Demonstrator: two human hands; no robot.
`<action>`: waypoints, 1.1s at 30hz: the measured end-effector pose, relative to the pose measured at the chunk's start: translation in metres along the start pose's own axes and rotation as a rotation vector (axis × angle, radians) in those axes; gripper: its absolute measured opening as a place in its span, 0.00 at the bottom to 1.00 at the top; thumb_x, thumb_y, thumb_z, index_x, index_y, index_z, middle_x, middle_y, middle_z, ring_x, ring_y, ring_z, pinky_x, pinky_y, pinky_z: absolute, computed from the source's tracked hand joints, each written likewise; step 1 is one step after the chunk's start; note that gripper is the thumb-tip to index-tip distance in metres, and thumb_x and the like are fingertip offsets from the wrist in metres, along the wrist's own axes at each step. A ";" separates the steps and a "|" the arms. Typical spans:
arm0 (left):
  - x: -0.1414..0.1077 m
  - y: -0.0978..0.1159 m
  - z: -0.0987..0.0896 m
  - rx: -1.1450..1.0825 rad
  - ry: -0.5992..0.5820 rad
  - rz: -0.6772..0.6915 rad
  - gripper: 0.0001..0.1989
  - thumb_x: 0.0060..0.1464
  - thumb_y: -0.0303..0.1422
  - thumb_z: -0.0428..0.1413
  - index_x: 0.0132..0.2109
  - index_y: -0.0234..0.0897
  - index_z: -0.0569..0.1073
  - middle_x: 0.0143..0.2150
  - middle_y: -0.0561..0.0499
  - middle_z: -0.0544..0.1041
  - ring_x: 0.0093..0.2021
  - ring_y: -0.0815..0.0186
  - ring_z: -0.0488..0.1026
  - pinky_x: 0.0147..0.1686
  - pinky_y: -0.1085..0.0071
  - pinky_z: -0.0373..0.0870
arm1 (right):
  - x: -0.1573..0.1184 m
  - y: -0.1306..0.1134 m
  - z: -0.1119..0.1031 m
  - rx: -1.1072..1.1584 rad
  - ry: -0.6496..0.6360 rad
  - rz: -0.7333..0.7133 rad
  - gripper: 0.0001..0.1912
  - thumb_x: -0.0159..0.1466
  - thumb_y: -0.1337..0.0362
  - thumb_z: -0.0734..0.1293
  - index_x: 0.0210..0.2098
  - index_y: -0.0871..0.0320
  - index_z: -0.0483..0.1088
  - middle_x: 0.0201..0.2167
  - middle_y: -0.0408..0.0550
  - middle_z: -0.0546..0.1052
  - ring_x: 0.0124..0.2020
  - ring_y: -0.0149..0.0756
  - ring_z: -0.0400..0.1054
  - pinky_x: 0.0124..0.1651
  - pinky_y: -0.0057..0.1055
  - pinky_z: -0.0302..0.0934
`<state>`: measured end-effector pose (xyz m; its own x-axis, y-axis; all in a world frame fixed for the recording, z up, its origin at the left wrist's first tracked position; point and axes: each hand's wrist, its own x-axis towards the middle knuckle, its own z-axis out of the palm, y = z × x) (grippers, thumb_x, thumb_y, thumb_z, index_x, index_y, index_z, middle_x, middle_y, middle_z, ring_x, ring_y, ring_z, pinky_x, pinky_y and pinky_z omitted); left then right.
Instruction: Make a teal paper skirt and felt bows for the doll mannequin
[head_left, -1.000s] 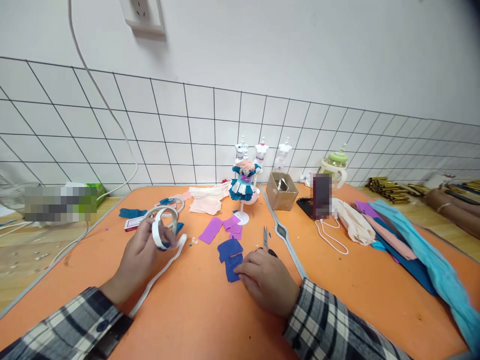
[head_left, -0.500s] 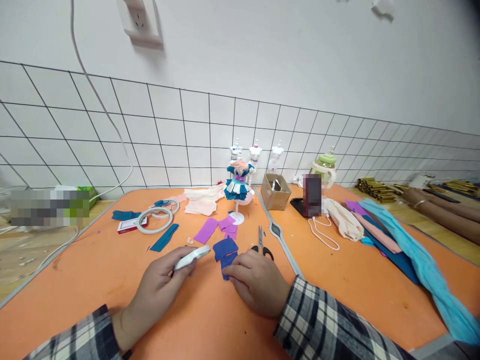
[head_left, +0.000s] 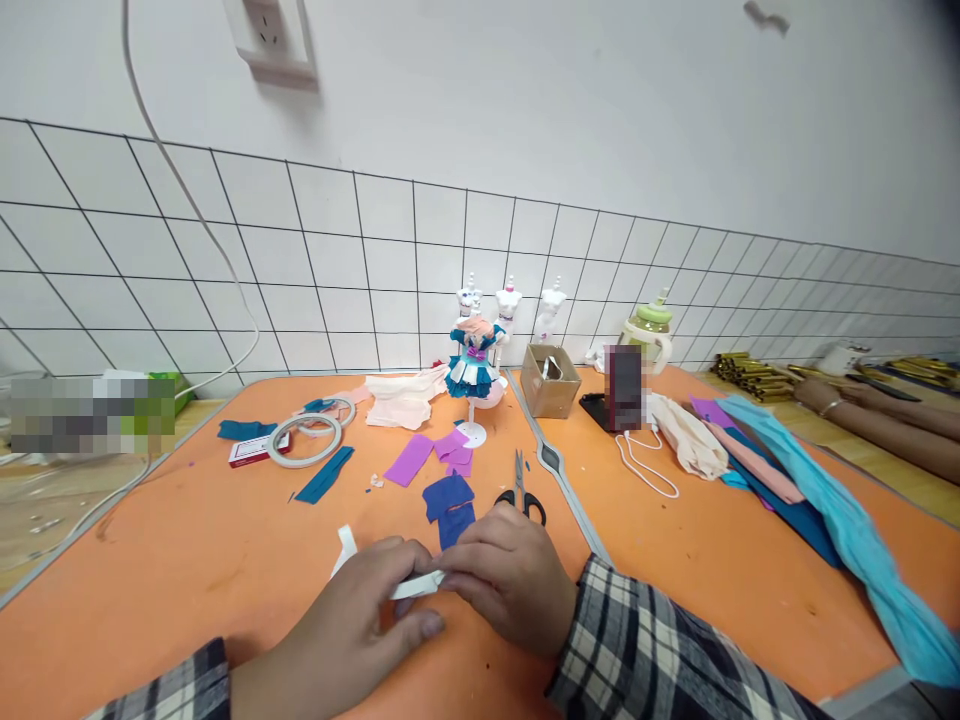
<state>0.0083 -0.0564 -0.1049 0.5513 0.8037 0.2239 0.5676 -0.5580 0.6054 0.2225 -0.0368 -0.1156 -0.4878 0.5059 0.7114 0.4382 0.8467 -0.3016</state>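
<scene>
My left hand (head_left: 360, 610) is closed around a roll of white tape (head_left: 418, 586), low over the orange table mat (head_left: 247, 560). Fingers cover most of the roll; a white piece also shows beyond the knuckles. My right hand (head_left: 510, 575) pinches the tape's near end, and the two hands almost touch. Just beyond the right fingers lie dark blue crepe paper pieces (head_left: 448, 497), flat on the mat. Black-handled scissors (head_left: 519, 488) rest behind the right hand, blades pointing away.
A small dress form in a blue and white dress (head_left: 475, 365) stands at the back, near a cardboard box (head_left: 551, 382). Purple pieces (head_left: 409, 460) and white tape rings (head_left: 306, 440) lie left. Long crepe strips (head_left: 832, 500) lie right. Another person's arm (head_left: 870, 430) rests far right.
My left hand has brought the tape roll right and nearer to me. The right hand has left the dark blue paper and now pinches the tape.
</scene>
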 end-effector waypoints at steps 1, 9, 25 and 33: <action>0.000 -0.001 0.001 0.035 0.006 0.005 0.11 0.63 0.41 0.48 0.37 0.41 0.70 0.32 0.51 0.75 0.32 0.63 0.70 0.33 0.69 0.67 | 0.000 0.000 0.000 0.005 -0.009 -0.007 0.06 0.67 0.63 0.65 0.41 0.51 0.74 0.33 0.43 0.79 0.34 0.33 0.68 0.39 0.32 0.58; 0.001 -0.001 0.004 0.116 -0.011 0.044 0.14 0.67 0.37 0.43 0.46 0.44 0.73 0.39 0.50 0.79 0.37 0.62 0.74 0.40 0.68 0.69 | 0.000 0.003 -0.001 -0.010 -0.128 0.029 0.07 0.67 0.69 0.60 0.35 0.55 0.69 0.34 0.45 0.76 0.37 0.36 0.66 0.40 0.33 0.58; 0.005 -0.010 0.002 0.375 -0.042 0.088 0.14 0.67 0.34 0.43 0.48 0.42 0.73 0.35 0.48 0.76 0.37 0.58 0.71 0.43 0.60 0.63 | -0.002 0.006 -0.001 -0.013 -0.298 0.286 0.08 0.65 0.67 0.54 0.29 0.55 0.59 0.24 0.42 0.67 0.25 0.32 0.60 0.29 0.29 0.48; 0.003 -0.012 -0.001 0.343 -0.041 0.065 0.13 0.66 0.33 0.43 0.48 0.43 0.72 0.38 0.49 0.78 0.40 0.58 0.71 0.51 0.56 0.59 | -0.003 0.016 -0.001 0.396 -0.166 0.539 0.19 0.71 0.61 0.52 0.25 0.56 0.60 0.18 0.39 0.66 0.21 0.28 0.62 0.29 0.26 0.55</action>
<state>0.0028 -0.0470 -0.1104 0.6131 0.7592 0.2185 0.6990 -0.6502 0.2978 0.2316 -0.0247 -0.1215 -0.4019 0.8651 0.3000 0.3584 0.4502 -0.8178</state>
